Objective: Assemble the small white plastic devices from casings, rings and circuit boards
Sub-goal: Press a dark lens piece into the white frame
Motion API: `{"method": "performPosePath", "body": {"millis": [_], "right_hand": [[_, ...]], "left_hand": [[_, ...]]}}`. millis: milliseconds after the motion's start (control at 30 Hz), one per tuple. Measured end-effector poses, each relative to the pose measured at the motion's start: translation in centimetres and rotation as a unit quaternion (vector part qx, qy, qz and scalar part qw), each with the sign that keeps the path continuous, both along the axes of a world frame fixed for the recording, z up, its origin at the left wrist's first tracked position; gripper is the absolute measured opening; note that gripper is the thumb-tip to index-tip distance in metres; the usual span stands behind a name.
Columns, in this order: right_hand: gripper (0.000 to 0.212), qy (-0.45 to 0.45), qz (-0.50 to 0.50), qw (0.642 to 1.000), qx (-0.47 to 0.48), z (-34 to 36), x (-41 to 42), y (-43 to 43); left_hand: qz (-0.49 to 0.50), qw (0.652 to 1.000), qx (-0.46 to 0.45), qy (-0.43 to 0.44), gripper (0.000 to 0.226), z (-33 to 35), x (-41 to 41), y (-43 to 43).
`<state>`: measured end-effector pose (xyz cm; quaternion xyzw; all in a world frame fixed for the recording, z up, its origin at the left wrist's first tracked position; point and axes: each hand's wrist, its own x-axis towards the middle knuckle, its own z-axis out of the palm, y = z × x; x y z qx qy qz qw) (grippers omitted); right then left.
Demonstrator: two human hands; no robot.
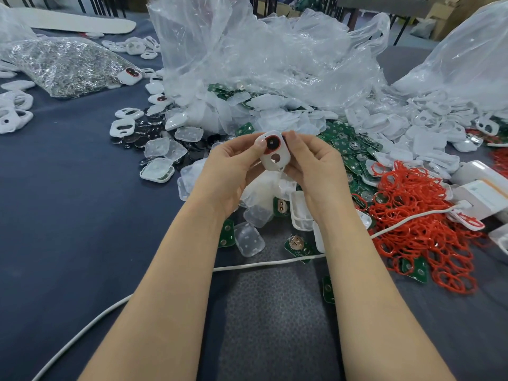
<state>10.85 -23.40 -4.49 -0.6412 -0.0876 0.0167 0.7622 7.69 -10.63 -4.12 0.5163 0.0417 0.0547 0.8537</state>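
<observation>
Both hands hold one small white rounded plastic casing [271,158] up between them. The left hand [233,169] pinches its near side, with the thumb over the black round disc [272,143]. The right hand [313,166] curls round the far side, fingertips at the top edge. A thin red rubber ring [281,146] shows round the disc; the round hole below it is empty.

The ring may not be fully seated, and uneven thumb pressure could pop it out or pinch it. A slip would drop the casing into the loose clear plastic covers [251,237] under the wrists. The heap of green circuit boards [346,145] lies beyond the right hand, and the red ring pile [417,215] is to its right on the dark blue desk [68,215].
</observation>
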Motion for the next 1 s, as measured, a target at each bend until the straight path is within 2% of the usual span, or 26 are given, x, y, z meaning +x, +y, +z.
{"method": "performPosePath", "body": {"millis": [100, 467, 700, 833, 1000], "right_hand": [[0.004, -0.017, 0.007, 1.0, -0.019, -0.09, -0.07, 0.26], [0.013, -0.063, 0.047, 0.993, -0.084, 0.03, 0.02, -0.22], [0.004, 0.016, 0.023, 1.0, 0.001, -0.48, 0.16, 0.11], [0.008, 0.02, 0.012, 0.999, 0.022, -0.42, 0.26, 0.12], [0.015, 0.009, 0.017, 0.999, 0.028, 0.1, 0.07, -0.05]], "left_hand": [[0.008, 0.999, 0.032, -0.009, 0.015, -0.12, 0.02, 0.1], [-0.004, 0.999, 0.033, 0.024, 0.009, -0.3, 0.16, 0.36], [-0.01, 0.999, 0.031, 0.036, 0.008, -0.2, 0.07, 0.39], [-0.001, 0.999, 0.01, 0.046, 0.005, 0.08, -0.02, 0.22], [-0.036, 0.997, -0.041, 0.05, 0.007, 0.53, -0.34, 0.31]]}}
